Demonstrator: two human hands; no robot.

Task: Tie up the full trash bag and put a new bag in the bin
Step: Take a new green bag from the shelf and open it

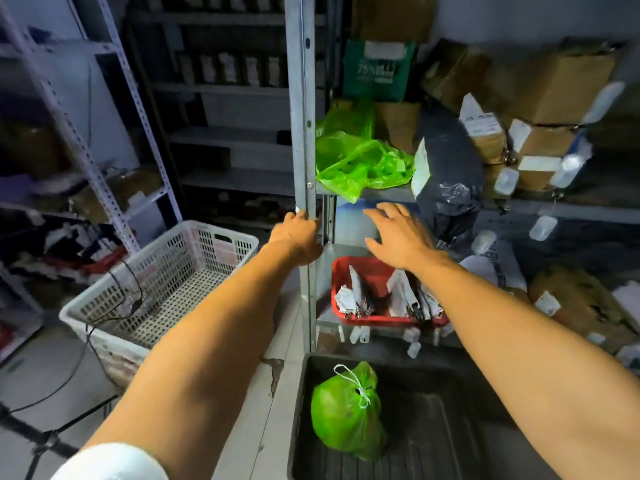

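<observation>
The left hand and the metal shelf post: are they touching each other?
Touching. The head view shows the left hand gripping the upright metal shelf post, its fingers curled round the post's edge with no gap visible.

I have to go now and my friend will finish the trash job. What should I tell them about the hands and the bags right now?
Left hand: grips the metal shelf post.
Right hand: open, fingers spread, reaching toward the shelf, holding nothing.
Full green bag: already tied with a white string, sitting in the black bin on the floor.
Loose green bags: crumpled on the shelf above the right hand, probably the new ones.
Done: tying.
Left: take a fresh bag from the shelf, lift the tied bag out, line the bin.
</observation>
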